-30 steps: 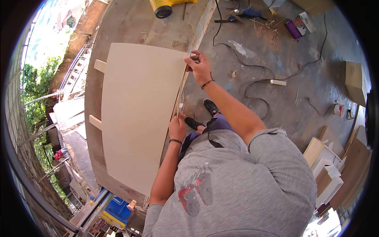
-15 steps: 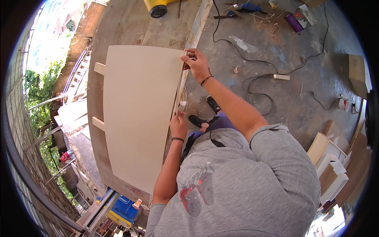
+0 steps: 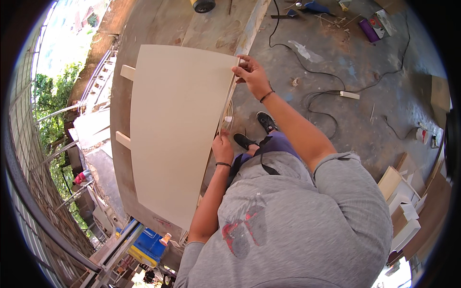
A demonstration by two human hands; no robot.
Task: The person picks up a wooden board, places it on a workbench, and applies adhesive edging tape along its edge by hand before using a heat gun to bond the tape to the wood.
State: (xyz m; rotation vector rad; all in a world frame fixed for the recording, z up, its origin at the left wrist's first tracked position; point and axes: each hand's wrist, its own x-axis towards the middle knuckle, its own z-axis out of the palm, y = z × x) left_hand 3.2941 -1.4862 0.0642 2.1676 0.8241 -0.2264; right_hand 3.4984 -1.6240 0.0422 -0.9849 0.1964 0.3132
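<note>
A large cream-white panel (image 3: 177,129) lies flat on two pale wooden battens over the workbench. Along its right edge runs a thin pale strip (image 3: 227,98), with looser loops of it hanging just below that edge. At the far right corner of the panel, my right hand (image 3: 253,78) is closed, thumb and fingers pinching the strip against the edge. Lower down the same edge, my left hand (image 3: 223,148) is closed too, its fingertips around the strip close to the loops. The undersides of the fingers are partly hidden.
Batten ends (image 3: 123,139) stick out left of the panel. A yellow tool with a black end (image 3: 204,6) is on the bench's far part. A black cable (image 3: 331,91) winds over the floor at right, near a purple box (image 3: 370,30). Boards (image 3: 401,187) lean at lower right.
The view has shifted a little, so the panel sits slightly further right and higher in the picture. Both hands stay at the same edge; my left hand's fingers have shifted slightly around the strip.
</note>
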